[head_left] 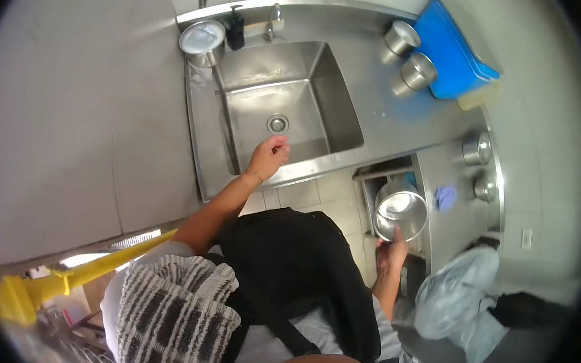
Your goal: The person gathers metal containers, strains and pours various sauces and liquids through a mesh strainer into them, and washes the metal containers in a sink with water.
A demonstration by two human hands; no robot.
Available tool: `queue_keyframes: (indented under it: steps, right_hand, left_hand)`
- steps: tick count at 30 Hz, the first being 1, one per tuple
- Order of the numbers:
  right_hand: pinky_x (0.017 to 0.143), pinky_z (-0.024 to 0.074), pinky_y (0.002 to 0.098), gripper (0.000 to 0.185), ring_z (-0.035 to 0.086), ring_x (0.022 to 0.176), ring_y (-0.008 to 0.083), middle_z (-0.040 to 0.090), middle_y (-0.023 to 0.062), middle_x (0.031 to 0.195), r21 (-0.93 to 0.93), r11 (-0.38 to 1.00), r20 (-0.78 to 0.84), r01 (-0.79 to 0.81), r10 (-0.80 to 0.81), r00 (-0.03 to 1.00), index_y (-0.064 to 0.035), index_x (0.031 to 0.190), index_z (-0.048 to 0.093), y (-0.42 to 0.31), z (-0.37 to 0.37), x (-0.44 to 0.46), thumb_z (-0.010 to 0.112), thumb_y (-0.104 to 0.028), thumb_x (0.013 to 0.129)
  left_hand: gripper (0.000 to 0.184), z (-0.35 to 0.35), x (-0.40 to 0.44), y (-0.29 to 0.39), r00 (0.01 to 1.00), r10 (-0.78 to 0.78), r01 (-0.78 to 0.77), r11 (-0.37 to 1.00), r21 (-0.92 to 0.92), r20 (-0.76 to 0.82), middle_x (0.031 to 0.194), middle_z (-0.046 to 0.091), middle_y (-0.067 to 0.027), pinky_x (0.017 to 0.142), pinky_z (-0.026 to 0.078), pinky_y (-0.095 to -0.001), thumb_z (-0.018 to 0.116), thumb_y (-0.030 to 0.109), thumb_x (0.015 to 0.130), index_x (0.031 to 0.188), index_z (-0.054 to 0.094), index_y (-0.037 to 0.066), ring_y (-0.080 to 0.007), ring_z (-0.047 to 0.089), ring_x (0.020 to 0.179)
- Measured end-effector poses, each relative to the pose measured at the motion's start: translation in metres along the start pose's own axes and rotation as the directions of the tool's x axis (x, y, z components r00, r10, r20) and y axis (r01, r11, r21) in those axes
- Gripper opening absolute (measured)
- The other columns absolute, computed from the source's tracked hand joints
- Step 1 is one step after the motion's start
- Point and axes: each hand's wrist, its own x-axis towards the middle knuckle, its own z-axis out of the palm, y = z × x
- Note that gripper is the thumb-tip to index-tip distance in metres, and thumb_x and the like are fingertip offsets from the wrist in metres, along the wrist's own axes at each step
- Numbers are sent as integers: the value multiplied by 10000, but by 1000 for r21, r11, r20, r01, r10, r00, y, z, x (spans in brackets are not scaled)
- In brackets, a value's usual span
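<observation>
The steel tabletop (354, 64) goes around the corner, and in its left part is a wide sink (341, 100) with no dishes in it. In the far right corner stands a blue box (447, 54). The large pot (400, 221) is at the right, beside the front edge of the tabletop, with its mouth turned up toward the camera. The right hand (392, 251) grips its near rim, the thumb at the inside. The left hand (270, 155) is over the sink's near side, with fingers half bent, and I see nothing in it. Two small pots (402, 37) stand near the box. A purple cloth (445, 198) lies just beside the large pot.

The step in hand seems to be the handling of the large pot by one hand. I judge that moving it calls for a firm grip on the rim and keeping it level.

The tabletop's edge is close to the pot, and I cannot tell if they touch. Its lift should clear this edge. Between the two hands, above the floor (303, 195), there is free room, and the sink is unobstructed from above.
</observation>
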Motion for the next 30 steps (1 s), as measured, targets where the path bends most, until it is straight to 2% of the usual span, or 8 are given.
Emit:
queue_keyframes:
  steps: [9, 12, 14, 18, 21, 27, 29, 30]
  right_hand:
    - [467, 490, 294, 277, 624, 574, 178, 687, 89, 862, -142, 987, 333, 78, -27, 943, -5, 1167, 590, -86, 152, 209, 634, -219, 997]
    - [507, 485, 300, 271, 628, 628, 166, 688, 80, 880, -217, 975, 408, 50, 44, 912, -4, 1170, 590, -99, 213, 263, 622, -213, 1000]
    - [572, 510, 313, 388, 648, 847, 187, 664, 107, 1128, -309, 940, 523, 146, 40, 851, -1, 1273, 562, -104, 249, 291, 639, -255, 989]
    - [533, 508, 301, 308, 635, 728, 176, 677, 101, 1031, -413, 899, 608, 146, 153, 779, -1, 1214, 589, -114, 330, 318, 610, -223, 1002]
    - [527, 512, 294, 359, 631, 732, 179, 668, 105, 1048, -513, 844, 618, 154, 239, 749, -24, 1306, 554, -80, 375, 330, 587, -205, 998]
    - [476, 536, 360, 818, 643, 666, 240, 626, 245, 1187, -635, 663, 723, 397, 329, 607, -212, 1612, 168, -12, 494, 311, 560, -48, 913]
    - [444, 513, 364, 682, 640, 615, 265, 652, 254, 1090, -661, 612, 720, 434, 356, 595, -112, 1525, 324, 21, 533, 310, 548, -28, 886]
    - [428, 496, 370, 566, 634, 584, 276, 674, 251, 1008, -658, 591, 731, 467, 352, 585, -51, 1441, 482, 34, 555, 313, 536, -19, 878]
  left_hand:
    - [498, 14, 229, 39, 973, -95, 85, 995, -57, -212, 1225, 588, -89, 674, 564, -321, 666, 146, 923, 1379, 505, 31, -170, 637, 851]
    - [478, 8, 324, 40, 929, -191, 102, 956, -276, -317, 1237, 549, -101, 730, 577, -368, 644, 128, 919, 1368, 498, 57, -213, 605, 968]
    - [425, 6, 371, 36, 813, -318, -73, 776, -627, -488, 1189, 551, -102, 781, 580, -421, 584, 85, 922, 1340, 506, 79, -243, 563, 1049]
    - [337, -13, 426, 46, 782, -420, -206, 523, -827, -461, 1196, 555, -105, 904, 556, -436, 555, 59, 931, 1267, 532, 56, -266, 580, 1067]
    - [289, -40, 408, 63, 845, -80, -460, 395, -795, -528, 1148, 615, -128, 936, 559, -411, 541, 25, 933, 1221, 551, 18, -256, 625, 1028]
    - [264, -38, 361, 112, 852, -191, -303, 579, -757, -487, 1093, 661, -166, 917, 583, -374, 493, 15, 963, 1203, 566, -65, -268, 665, 991]
    - [255, -33, 347, 90, 872, -93, -198, 831, -520, -480, 1059, 680, -124, 937, 549, -349, 543, 101, 973, 1177, 632, -22, -229, 673, 954]
    - [284, -32, 331, 70, 898, 65, -62, 998, 21, -435, 1036, 707, -128, 967, 515, -377, 591, 195, 951, 1172, 666, 33, -254, 687, 970]
